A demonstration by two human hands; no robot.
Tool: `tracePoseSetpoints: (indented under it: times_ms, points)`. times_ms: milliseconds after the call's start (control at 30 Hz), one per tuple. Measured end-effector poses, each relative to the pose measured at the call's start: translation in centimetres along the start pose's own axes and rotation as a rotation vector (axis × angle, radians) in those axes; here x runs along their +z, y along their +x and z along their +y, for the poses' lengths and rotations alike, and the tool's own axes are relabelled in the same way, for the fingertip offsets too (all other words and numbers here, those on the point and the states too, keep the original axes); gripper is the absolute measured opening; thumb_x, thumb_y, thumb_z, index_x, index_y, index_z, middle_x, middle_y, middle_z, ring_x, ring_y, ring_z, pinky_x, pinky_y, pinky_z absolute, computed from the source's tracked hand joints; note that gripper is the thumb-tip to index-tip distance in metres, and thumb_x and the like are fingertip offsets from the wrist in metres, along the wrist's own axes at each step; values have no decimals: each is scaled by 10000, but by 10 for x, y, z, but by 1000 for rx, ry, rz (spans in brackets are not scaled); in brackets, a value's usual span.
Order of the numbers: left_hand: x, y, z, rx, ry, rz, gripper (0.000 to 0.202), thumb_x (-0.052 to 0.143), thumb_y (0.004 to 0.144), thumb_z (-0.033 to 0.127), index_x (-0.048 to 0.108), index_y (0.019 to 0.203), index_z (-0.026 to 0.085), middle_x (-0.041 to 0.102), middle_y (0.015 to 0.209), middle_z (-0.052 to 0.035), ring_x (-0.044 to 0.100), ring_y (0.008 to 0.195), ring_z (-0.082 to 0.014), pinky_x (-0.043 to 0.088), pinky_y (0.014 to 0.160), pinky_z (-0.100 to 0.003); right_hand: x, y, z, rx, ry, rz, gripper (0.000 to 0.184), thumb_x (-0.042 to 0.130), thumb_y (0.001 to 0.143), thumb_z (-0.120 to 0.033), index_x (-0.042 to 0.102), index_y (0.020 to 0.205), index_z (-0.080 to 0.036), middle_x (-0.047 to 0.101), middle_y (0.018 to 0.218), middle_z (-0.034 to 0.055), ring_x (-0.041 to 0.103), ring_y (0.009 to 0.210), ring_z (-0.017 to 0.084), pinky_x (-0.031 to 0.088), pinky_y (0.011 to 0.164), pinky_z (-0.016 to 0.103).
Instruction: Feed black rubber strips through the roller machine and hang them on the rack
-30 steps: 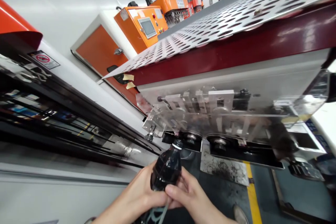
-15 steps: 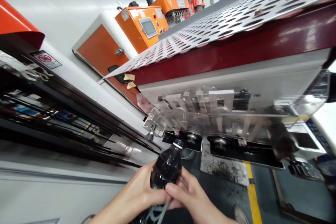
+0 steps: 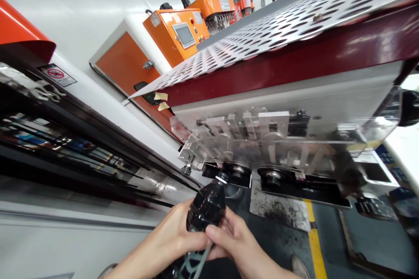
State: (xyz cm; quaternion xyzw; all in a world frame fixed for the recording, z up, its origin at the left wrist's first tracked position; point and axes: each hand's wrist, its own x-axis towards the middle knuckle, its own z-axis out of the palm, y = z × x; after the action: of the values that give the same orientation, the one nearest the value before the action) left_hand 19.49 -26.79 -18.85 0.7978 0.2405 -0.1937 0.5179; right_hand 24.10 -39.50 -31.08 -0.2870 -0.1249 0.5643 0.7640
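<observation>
Both of my hands are wrapped around a dark plastic bottle (image 3: 209, 205) at the bottom centre of the head view. Its neck, with a pale ring and a dark cap, tilts up and slightly right, away from me. My left hand (image 3: 183, 235) closes around the bottle's left side, thumb across the front. From the right, my right hand (image 3: 229, 237) grips it, its thumb resting beside the left thumb. A pale, greenish-grey strip (image 3: 201, 266), perhaps part of the label, runs down from the thumbs. The fingers behind the bottle are hidden.
A machine with a clear guard (image 3: 262, 139), a dark red edge (image 3: 262, 74) and a perforated metal top (image 3: 248, 43) stands ahead. Black rollers (image 3: 273, 178) sit low under it. Orange machines (image 3: 176, 30) are behind. Left is a white frame (image 3: 108, 113); a yellow line (image 3: 316, 244) marks the floor.
The hands and bottle stay nearly in place, the bottle shifting very slightly left. The view has moved only a little.
</observation>
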Motion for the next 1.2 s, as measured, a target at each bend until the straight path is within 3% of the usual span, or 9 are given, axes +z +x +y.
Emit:
tracePoseSetpoints:
  times_ms: [667,1200]
  points:
    - [0,2,-10,-1,22,32,510,606,647,164,588,1155,132,693,929,-19,615,879,-229,490,722,-245,2,-2,-4,8,10,-13,627,744,756,-487,537,1273,-201,637,1218,96,644,1055,239,563,682,271]
    - [0,1,-11,13,13,31,459,604,646,151,606,1104,124,682,917,-14,600,858,-218,473,714,-250,1,0,-2,8,15,-21,629,748,763,-452,523,1285,-185,644,1213,109,660,1018,234,570,698,295]
